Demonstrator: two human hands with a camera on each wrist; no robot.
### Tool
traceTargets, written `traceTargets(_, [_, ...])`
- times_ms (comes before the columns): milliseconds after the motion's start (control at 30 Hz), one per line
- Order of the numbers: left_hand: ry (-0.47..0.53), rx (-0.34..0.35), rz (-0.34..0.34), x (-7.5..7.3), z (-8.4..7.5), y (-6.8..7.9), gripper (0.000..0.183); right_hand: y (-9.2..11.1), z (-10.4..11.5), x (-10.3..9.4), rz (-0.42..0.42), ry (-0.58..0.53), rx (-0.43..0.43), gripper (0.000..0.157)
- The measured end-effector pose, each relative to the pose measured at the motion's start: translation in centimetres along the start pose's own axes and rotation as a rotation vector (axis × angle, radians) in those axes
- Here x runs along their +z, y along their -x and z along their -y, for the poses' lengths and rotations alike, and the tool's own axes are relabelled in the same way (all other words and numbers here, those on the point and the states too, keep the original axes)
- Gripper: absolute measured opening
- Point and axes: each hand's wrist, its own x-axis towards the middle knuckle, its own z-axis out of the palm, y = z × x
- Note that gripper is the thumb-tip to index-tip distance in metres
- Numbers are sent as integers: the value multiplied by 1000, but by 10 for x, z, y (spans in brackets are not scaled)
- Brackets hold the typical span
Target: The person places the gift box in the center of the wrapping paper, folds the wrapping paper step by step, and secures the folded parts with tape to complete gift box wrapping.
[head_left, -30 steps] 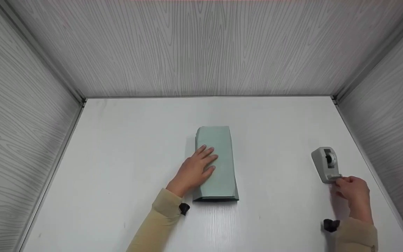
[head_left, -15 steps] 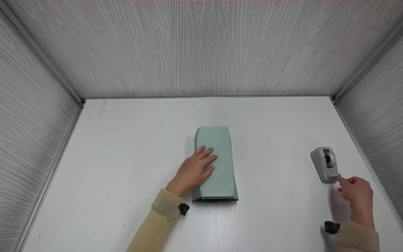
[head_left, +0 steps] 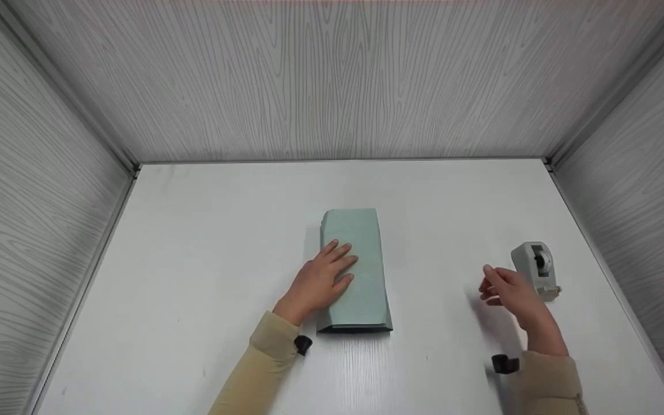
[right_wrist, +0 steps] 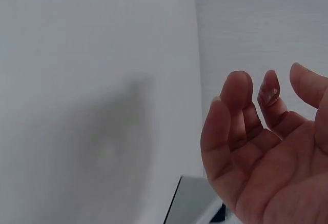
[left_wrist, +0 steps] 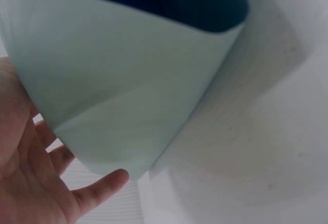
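Green wrapper (head_left: 368, 276): folded over, apparently not yet taped.
Left hand (head_left: 316, 282): laid flat on it, grip released.
Right hand (head_left: 513, 292): grip relaxed, tape (right_wrist: 269, 92) seemingly stuck to fingertip.

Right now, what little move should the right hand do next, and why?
I'd probably bring the right hand over to the pale green folded paper. A shiny patch that looks like clear tape is on that hand, near the tape dispenser, and the left hand rests on the paper.
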Motion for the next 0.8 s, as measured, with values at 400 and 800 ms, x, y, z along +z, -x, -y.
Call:
traceTargets(400, [-34,19,-10,-2,-1,0,40,-35,52,66,296,-80,-216,41])
traceTargets(800, [-146,-22,24,-4,-7,-3,41,-61,83,107,450,32,-228,38])
